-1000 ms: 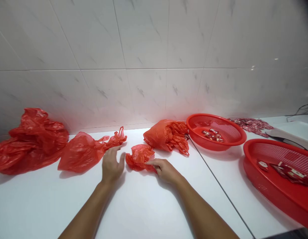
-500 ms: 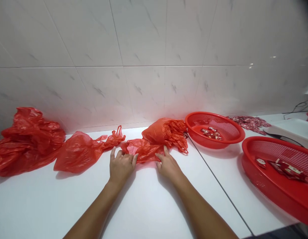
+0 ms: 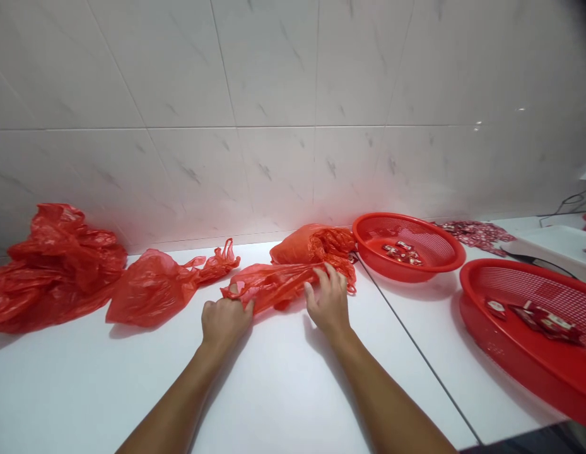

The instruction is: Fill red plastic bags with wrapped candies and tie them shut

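Observation:
A thin red plastic bag [image 3: 274, 282] lies stretched between my hands, its near edge slightly lifted. Its left end is pinched in my left hand [image 3: 225, 320], thumb and fingers closed on the film. At the right end, my right hand [image 3: 330, 301] has its thumb and fingers apart, the fingertips against the film. Just behind is a bunched, filled-looking red plastic bag [image 3: 299, 244]; its contents are hidden. Left of my hands rests a puffed red plastic bag [image 3: 153, 287] with its neck twisted toward me.
A heap of red plastic bags [image 3: 65, 271] sits far left against the tiled wall [image 3: 274, 170]. On the right stand a red colander [image 3: 406, 274] and a larger red basket [image 3: 510, 353], both with small wrapped packets inside. Similar red packets [image 3: 479, 234] and a white tray [image 3: 557, 243] lie behind.
My right hand has moved up and right along the bag, and its fingers have spread. The left hand has drawn slightly nearer, pulling the film into a longer, tauter strip.

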`<state>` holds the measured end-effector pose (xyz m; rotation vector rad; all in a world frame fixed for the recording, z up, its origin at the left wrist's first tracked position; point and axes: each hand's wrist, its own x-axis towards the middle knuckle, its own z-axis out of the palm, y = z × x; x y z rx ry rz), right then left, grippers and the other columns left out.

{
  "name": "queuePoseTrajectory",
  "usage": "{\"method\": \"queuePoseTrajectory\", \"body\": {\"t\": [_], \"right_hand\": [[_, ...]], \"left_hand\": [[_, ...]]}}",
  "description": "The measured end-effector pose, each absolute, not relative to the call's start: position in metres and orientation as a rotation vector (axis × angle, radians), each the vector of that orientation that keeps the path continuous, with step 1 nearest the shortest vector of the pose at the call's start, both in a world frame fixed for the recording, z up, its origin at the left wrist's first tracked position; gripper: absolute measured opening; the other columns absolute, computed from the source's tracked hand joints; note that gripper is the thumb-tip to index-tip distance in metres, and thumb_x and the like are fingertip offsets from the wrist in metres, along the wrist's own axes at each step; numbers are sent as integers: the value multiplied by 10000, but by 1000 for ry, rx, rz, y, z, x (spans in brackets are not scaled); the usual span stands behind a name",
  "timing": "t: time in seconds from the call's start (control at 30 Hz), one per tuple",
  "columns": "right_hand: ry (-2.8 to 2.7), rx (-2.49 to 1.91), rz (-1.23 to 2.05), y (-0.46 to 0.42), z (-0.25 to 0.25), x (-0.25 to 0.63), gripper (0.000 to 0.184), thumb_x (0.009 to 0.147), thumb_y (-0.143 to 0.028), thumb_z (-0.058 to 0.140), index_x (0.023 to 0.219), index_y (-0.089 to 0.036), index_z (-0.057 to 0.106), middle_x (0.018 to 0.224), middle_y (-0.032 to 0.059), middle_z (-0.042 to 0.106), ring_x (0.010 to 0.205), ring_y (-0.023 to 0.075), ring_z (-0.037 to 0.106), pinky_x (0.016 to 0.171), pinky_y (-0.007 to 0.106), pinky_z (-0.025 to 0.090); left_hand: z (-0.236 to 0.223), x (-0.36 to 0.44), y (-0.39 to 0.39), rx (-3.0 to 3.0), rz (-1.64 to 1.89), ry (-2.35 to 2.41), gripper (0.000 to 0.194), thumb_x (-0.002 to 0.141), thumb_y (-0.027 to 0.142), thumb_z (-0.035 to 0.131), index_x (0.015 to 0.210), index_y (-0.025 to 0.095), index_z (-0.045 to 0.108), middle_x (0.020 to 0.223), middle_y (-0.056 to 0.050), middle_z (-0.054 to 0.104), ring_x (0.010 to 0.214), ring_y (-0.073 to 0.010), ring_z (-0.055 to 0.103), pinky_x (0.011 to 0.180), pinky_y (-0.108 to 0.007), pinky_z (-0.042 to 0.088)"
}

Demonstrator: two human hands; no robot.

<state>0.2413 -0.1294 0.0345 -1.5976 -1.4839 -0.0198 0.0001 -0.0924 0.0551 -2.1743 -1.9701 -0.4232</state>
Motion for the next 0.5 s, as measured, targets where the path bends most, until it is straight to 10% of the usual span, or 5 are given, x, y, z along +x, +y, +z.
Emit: {"method": "queuePoseTrajectory", "body": {"t": [0.27, 0.5], "right_hand": [[-1629, -1331, -189, -154, 36, 192, 441, 939, -323, 624, 1373, -252, 651, 1451, 163, 424, 1356, 381, 385, 1168, 560, 321], [-1876, -1490, 9, -133, 30, 211, 209, 936, -242, 591, 1075, -210, 744, 1159, 130, 685, 1214, 336, 510, 1052, 512, 351]], "left_hand": [[52, 21, -106, -2096, -270, -1967, 525, 1030, 471, 393, 894, 137, 775, 768, -171, 756, 745, -340, 743, 647, -376, 464], [35, 21, -101, -2672, -704, -1191, 369, 1043, 223, 427, 1144, 245, 781, 1125, -98, 787, 1006, -235, 724, 902, -368, 552]]}}
